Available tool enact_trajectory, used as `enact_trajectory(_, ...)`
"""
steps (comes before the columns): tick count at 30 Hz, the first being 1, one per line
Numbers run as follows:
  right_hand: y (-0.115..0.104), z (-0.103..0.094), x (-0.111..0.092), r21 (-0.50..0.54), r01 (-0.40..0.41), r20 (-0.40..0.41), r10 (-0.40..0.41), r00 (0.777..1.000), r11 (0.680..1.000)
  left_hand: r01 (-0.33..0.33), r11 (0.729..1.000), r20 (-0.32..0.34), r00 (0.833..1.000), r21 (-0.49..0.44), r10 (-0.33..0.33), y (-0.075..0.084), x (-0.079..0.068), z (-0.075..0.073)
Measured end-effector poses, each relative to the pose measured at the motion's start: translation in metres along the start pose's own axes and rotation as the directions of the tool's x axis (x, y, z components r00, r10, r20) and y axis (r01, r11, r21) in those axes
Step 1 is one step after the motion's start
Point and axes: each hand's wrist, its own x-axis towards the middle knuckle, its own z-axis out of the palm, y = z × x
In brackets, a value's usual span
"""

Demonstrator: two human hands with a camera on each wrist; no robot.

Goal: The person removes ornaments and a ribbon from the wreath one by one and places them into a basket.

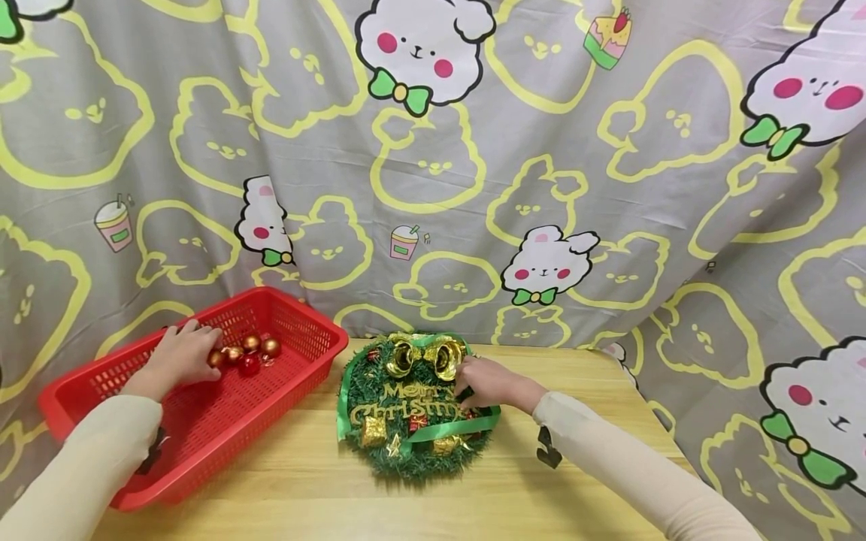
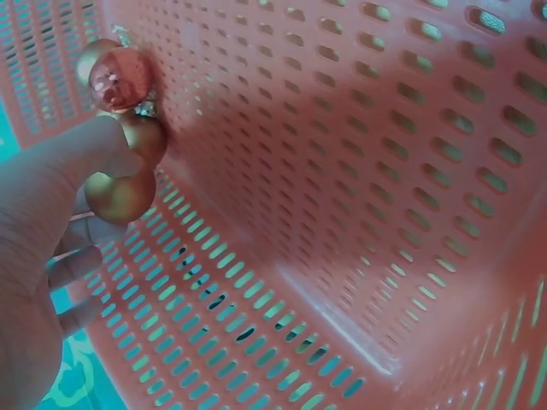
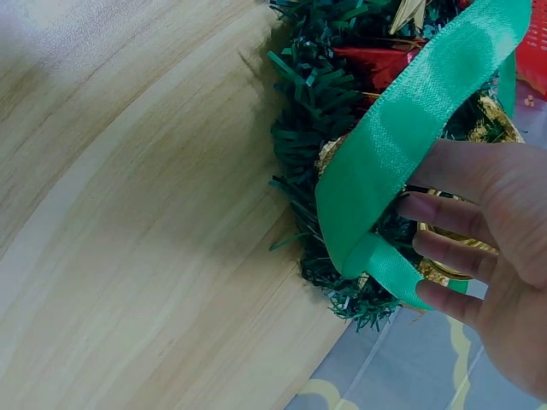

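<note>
While the left grip (image 1: 180, 356) stands inside the red basket (image 1: 230, 436), we see its thumb and fingers bent around the nearest gold ball (image 2: 121, 198); whether they pinch it, we cannot tell. More gold balls (image 1: 271, 347) lie just to the right of that grip, with a shiny red ball (image 1: 249, 366) among them. Well to its right, on the wooden tabletop (image 1: 304, 481), lies the green wreath (image 1: 413, 467), where we find the right grip (image 1: 497, 382) at the wreath's right side. We see this one's fingers loosely apart, next to a gold bell (image 1: 445, 359) and a green ribbon (image 1: 449, 430); one fingertip is hidden behind the ribbon. Left of the right grip, we read gold lettering (image 1: 406, 408) that says "Merry" and most of "Christmas". Beyond both grips, we have a patterned curtain (image 1: 433, 195).
</note>
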Motion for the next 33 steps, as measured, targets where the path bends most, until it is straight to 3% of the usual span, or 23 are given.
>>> enact_trajectory(17, 0.004, 0.002, 0.0, 0.01, 0.005, -0.002, -0.005, 1.0, 1.0, -0.026, 0.999, 0.028, 0.999, 0.021, 0.026, 0.004, 0.0, 0.004)
enact_trajectory(26, 0.001, -0.001, -0.001, 0.027, -0.025, 0.009, 0.025, 1.0, 0.999, -0.042, 0.999, 0.024, 0.999, 0.019, 0.042, 0.005, 0.003, 0.013)
enact_trajectory(33, 0.0, 0.0, 0.0, 0.024, -0.028, 0.014, 0.027, 1.0, 0.999, -0.028, 1.0, 0.043, 0.999, 0.004, 0.028, 0.009, 0.003, 0.015)
